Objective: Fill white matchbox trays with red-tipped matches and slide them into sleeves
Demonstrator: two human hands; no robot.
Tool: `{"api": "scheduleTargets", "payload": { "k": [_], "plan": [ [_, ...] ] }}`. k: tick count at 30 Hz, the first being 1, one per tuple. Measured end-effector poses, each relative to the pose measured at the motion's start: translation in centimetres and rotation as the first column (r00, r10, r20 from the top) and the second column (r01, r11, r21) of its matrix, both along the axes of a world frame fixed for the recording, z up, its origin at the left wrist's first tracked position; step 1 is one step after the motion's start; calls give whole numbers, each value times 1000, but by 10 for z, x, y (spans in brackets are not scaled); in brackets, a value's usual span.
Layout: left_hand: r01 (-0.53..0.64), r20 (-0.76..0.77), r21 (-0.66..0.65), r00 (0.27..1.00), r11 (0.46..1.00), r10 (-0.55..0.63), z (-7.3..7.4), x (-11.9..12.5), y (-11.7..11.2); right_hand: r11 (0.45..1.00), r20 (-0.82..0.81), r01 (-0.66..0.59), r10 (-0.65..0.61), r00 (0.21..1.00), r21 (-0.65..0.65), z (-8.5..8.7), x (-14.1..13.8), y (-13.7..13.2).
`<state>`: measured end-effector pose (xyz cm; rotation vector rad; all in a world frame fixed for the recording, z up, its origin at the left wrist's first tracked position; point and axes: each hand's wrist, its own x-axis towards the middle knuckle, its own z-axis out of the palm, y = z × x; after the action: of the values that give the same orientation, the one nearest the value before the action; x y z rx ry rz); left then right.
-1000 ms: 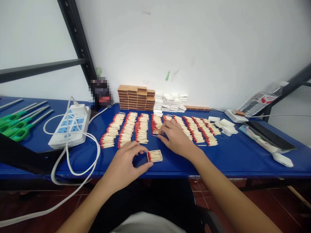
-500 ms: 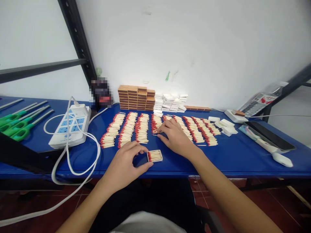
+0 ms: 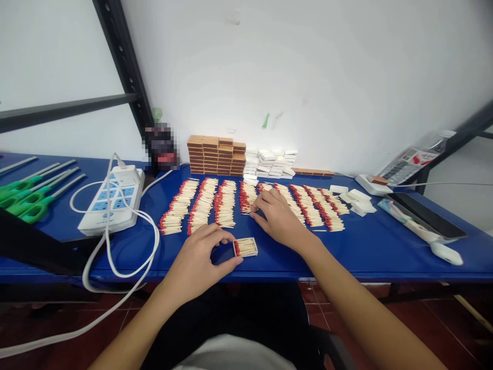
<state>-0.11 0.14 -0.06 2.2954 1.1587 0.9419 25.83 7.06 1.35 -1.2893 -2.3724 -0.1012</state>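
A small white matchbox tray (image 3: 245, 247) filled with red-headed matches lies near the table's front edge. My left hand (image 3: 202, 257) curves around its left end, thumb at the near corner and fingertips at the far one, closed on it. Behind the tray, my right hand (image 3: 278, 218) rests with thumb and index finger pinched at the near end of a short match row (image 3: 247, 198). What sits between those fingertips is hidden. More slanted rows of matches spread to both sides, including a left row (image 3: 179, 208) and a right row (image 3: 325, 208); my right hand partly covers the middle ones.
Brown matchbox sleeves (image 3: 215, 156) and white trays (image 3: 271, 163) are stacked against the wall. Loose white trays (image 3: 358, 200), a phone (image 3: 427, 216) and a plastic bottle (image 3: 418, 156) lie right. A power strip (image 3: 111, 200) with cables and green-handled scissors (image 3: 34, 198) occupy the left.
My right fingertips have shifted very slightly right, and the match that stuck out by them no longer shows apart from the row. My left hand and the tray stay put.
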Motion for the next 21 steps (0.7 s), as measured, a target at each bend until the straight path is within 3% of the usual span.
{"api": "scheduleTargets", "payload": {
  "k": [14, 21],
  "plan": [
    [4, 1, -10, 1000, 1000, -4, -1, 1, 2, 997, 162, 60, -68, 984, 49, -3, 6, 6],
    [5, 4, -4, 1000, 1000, -5, -1, 0, 2, 1000, 60, 0, -1, 998, 17, 1, -1, -2]
  ]
}}
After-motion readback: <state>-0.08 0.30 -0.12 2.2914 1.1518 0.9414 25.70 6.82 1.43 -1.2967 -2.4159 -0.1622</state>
